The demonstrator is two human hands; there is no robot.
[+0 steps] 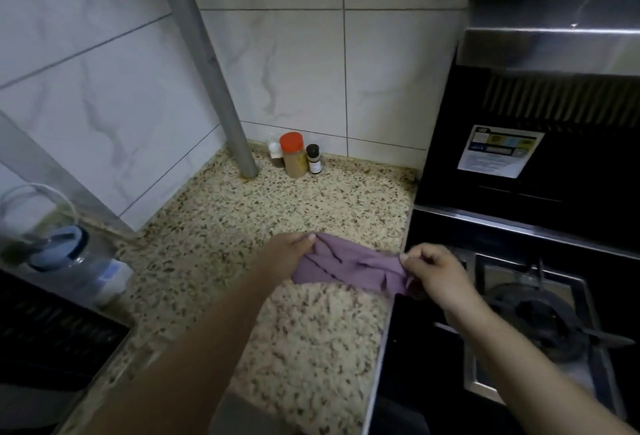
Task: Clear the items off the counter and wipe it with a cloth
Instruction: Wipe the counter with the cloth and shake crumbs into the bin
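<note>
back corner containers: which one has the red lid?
The middle, tallest jar, holding tan powder. The small dark bottle on its right has a black cap; the small container on its left, partly hidden, looks white-capped.

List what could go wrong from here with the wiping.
The red-lidded jar and small dark bottle stand in the back corner of the counter; a wipe reaching there may topple them. The purple cloth, held by the left hand and right hand, hangs near the stove burner and might snag.
</note>
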